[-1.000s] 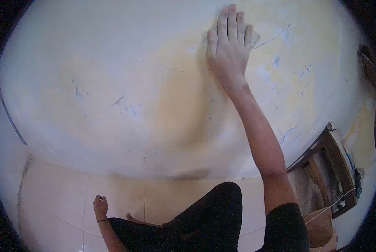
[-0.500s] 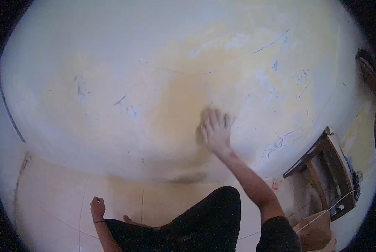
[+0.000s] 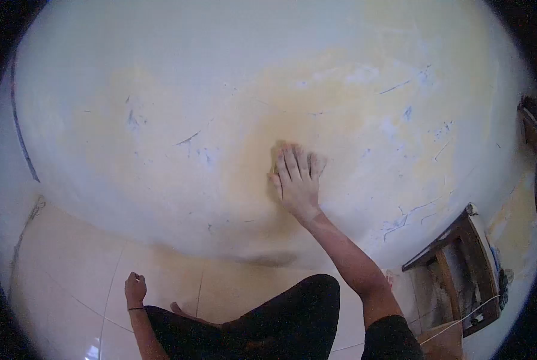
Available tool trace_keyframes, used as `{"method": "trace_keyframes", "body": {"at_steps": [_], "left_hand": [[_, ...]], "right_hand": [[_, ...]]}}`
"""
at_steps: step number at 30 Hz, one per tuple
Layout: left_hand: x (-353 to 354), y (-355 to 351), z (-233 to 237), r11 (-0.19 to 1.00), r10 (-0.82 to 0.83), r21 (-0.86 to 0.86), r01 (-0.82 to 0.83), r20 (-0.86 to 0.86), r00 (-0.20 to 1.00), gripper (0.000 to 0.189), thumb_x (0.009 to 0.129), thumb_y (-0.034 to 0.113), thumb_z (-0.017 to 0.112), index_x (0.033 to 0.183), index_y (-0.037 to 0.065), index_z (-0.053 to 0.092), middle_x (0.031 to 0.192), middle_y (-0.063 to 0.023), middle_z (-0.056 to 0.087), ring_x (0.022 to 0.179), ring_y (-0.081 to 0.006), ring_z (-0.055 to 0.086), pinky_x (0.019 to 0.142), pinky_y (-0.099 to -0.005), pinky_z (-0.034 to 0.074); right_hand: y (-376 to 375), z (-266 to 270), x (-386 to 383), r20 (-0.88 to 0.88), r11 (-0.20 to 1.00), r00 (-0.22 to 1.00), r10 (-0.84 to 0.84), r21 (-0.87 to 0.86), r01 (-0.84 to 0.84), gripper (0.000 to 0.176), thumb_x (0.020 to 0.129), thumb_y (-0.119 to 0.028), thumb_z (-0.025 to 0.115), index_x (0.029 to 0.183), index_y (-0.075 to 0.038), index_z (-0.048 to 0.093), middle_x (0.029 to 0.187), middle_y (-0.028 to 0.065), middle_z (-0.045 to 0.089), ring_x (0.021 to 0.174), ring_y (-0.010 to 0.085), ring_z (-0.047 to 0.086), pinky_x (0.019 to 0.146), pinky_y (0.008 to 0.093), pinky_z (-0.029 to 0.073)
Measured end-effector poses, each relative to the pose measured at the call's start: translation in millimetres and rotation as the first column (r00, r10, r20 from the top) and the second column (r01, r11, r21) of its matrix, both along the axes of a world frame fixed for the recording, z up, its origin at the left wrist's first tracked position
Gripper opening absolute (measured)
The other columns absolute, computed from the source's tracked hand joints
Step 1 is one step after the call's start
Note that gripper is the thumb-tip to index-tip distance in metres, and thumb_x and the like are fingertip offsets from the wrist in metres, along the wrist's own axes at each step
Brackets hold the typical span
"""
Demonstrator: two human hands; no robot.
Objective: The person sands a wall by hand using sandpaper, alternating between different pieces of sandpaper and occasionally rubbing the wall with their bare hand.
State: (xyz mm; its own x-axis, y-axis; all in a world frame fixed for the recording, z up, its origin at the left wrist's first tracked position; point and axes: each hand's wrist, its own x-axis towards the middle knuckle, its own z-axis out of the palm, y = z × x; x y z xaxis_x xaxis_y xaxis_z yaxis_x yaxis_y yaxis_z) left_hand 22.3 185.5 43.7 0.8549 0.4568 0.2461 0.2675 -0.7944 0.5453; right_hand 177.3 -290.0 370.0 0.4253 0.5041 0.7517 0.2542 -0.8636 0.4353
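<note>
My right hand (image 3: 298, 180) lies against the wall (image 3: 232, 162), fingers stretched upward and pressed to the surface. A grey edge of what looks like a piece of sandpaper (image 3: 319, 163) shows beside the fingers; the palm hides the rest. Around the hand the wall is pale, with yellowish patches, bluish-white spots and dark scratches. Low at the left, my left hand (image 3: 135, 289) is curled closed near my knee, away from the wall, with nothing visible in it. A dark band circles that wrist.
A dark wooden frame-like piece of furniture (image 3: 454, 270) stands against the wall at the right, with a white cord (image 3: 469, 315) across it. Pale floor tiles (image 3: 82, 264) run along the wall's foot. My bent leg (image 3: 292, 312) in dark cloth is close below.
My right hand has slid a little across the wall, still pressed to it. The view has shifted slightly. My left hand stays curled near the knee.
</note>
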Motion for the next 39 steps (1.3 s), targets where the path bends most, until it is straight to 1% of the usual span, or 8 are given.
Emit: {"method": "trace_keyframes", "body": {"at_steps": [10, 20, 22, 29, 32, 34, 37, 39], "left_hand": [[4, -4, 4, 1.000, 0.010, -0.018, -0.012, -0.101, 0.995, 0.018, 0.084, 0.021, 0.060, 0.083, 0.003, 0.055, 0.081, -0.0221, 0.063, 0.081, -0.0414, 0.060, 0.071, -0.0493, 0.050], [-4, -6, 2, 0.996, 0.021, -0.079, -0.027, -0.083, 0.996, 0.017, 0.084, 0.021, 0.059, 0.082, 0.005, 0.056, 0.080, -0.0212, 0.063, 0.082, -0.0403, 0.061, 0.069, -0.0500, 0.050], [-3, -4, 0, 0.996, -0.016, -0.093, 0.010, -0.055, 0.998, 0.019, 0.084, 0.024, 0.059, 0.082, 0.005, 0.056, 0.083, -0.0215, 0.064, 0.084, -0.0404, 0.061, 0.071, -0.0504, 0.050], [7, -15, 5, 0.997, 0.035, -0.067, -0.039, -0.062, 0.998, 0.017, 0.083, 0.022, 0.058, 0.081, 0.005, 0.056, 0.082, -0.0213, 0.064, 0.082, -0.0406, 0.061, 0.071, -0.0498, 0.051], [7, -12, -4, 0.999, 0.017, -0.050, -0.018, -0.015, 1.000, 0.018, 0.082, 0.022, 0.059, 0.080, 0.005, 0.055, 0.081, -0.0214, 0.064, 0.080, -0.0414, 0.062, 0.070, -0.0495, 0.051], [2, -12, 2, 0.998, 0.022, -0.056, -0.024, -0.041, 0.999, 0.018, 0.082, 0.021, 0.059, 0.080, 0.004, 0.055, 0.080, -0.0214, 0.064, 0.079, -0.0417, 0.062, 0.069, -0.0492, 0.052], [-7, -11, 3, 0.997, 0.038, -0.066, -0.041, -0.053, 0.998, 0.019, 0.081, 0.021, 0.059, 0.080, 0.003, 0.056, 0.079, -0.0216, 0.064, 0.079, -0.0418, 0.062, 0.069, -0.0491, 0.052], [-10, -7, -4, 0.997, 0.038, -0.058, -0.041, -0.060, 0.997, 0.019, 0.081, 0.021, 0.059, 0.080, 0.002, 0.056, 0.079, -0.0218, 0.064, 0.079, -0.0416, 0.062, 0.070, -0.0493, 0.052]], "right_hand": [[44, 219, 18, 0.438, 0.973, 0.899, -0.031, 0.220, -0.074, 0.059, 0.095, -0.031, 0.039, 0.145, -0.004, 0.025, 0.151, 0.0136, 0.023, 0.139, 0.0339, 0.021, 0.111, 0.0570, 0.011], [45, 75, 10, -0.041, 0.898, 0.969, 0.245, -0.366, -0.242, 0.055, 0.093, -0.030, 0.043, 0.141, -0.006, 0.035, 0.147, 0.0123, 0.033, 0.138, 0.0311, 0.025, 0.110, 0.0557, 0.018], [63, 154, -23, -0.209, 0.885, 0.905, -0.371, -0.375, 0.276, 0.058, 0.093, -0.028, 0.041, 0.144, -0.006, 0.028, 0.150, 0.0149, 0.026, 0.139, 0.0322, 0.022, 0.110, 0.0530, 0.018], [37, 250, 19, 0.476, 0.952, 0.840, -0.261, 0.272, 0.142, 0.056, 0.097, -0.029, 0.032, 0.144, 0.001, 0.024, 0.152, 0.0174, 0.019, 0.140, 0.0390, 0.014, 0.111, 0.0564, 0.009], [116, 201, 1, 0.260, 0.845, 0.828, -0.497, -0.073, 0.530, 0.056, 0.093, -0.025, 0.036, 0.141, 0.003, 0.029, 0.149, 0.0202, 0.026, 0.137, 0.0369, 0.025, 0.109, 0.0571, 0.018], [140, 136, 16, 0.171, 0.958, 0.981, -0.096, -0.251, 0.138, 0.056, 0.093, -0.026, 0.036, 0.141, 0.002, 0.030, 0.147, 0.0168, 0.031, 0.135, 0.0326, 0.030, 0.108, 0.0557, 0.023], [144, 57, 40, 0.573, 0.636, 0.820, -0.018, -0.626, 0.451, 0.055, 0.095, -0.032, 0.036, 0.142, -0.004, 0.031, 0.149, 0.0094, 0.030, 0.136, 0.0290, 0.029, 0.111, 0.0516, 0.019], [144, 59, 21, -0.081, 0.839, 0.939, 0.335, -0.428, -0.337, 0.054, 0.095, -0.035, 0.036, 0.142, -0.007, 0.033, 0.149, 0.0066, 0.030, 0.136, 0.0277, 0.029, 0.112, 0.0501, 0.018]]}}
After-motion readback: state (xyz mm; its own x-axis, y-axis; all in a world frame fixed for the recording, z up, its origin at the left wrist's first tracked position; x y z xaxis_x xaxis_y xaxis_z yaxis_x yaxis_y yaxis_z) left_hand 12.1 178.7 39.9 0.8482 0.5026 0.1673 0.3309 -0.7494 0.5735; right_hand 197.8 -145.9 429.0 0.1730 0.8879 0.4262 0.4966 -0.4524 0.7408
